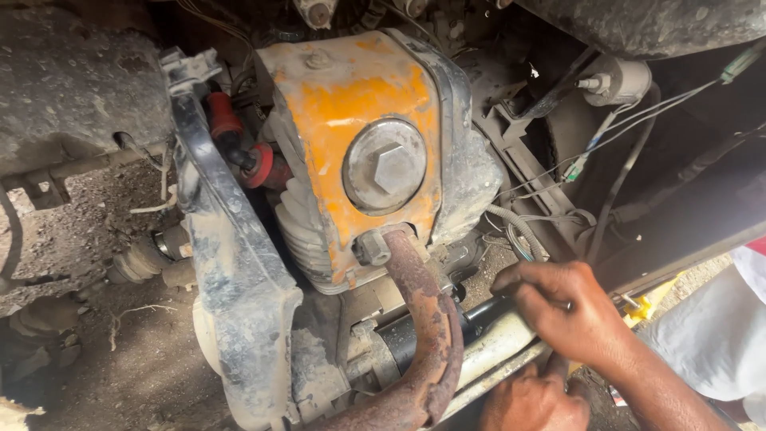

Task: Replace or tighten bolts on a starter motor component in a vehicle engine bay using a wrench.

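A: Where are the hands?

B: Both lower right of the frame. Right hand (562, 307) sits knuckles up, fingers curled over something thin beside the pale tube (496, 345). What sits in the grip is too hidden to tell. Left hand (533, 399) is below it at the bottom edge, a finger touching the underside of the same tube. Can't tell whether that grip is closed on anything.

A: And the tube?

B: It runs diagonally, lower centre toward the right, just under the engine. A rusty bent pipe (427, 335) crosses in front of it, curving down from the engine to the bottom edge.

A: The engine?

B: Centre frame. Orange cover (339, 112), worn and dirty, with a round grey cap and hex bolt (387, 166) in the middle. Cooling fins on the left side below.

A: Anything else?

B: Dusty black frame bar (219, 231) down the left. Red cap (257, 166) behind it. Thin wires (630, 128) upper right. White sleeve (718, 335) at the right edge. Dirt ground (88, 335) on the left.
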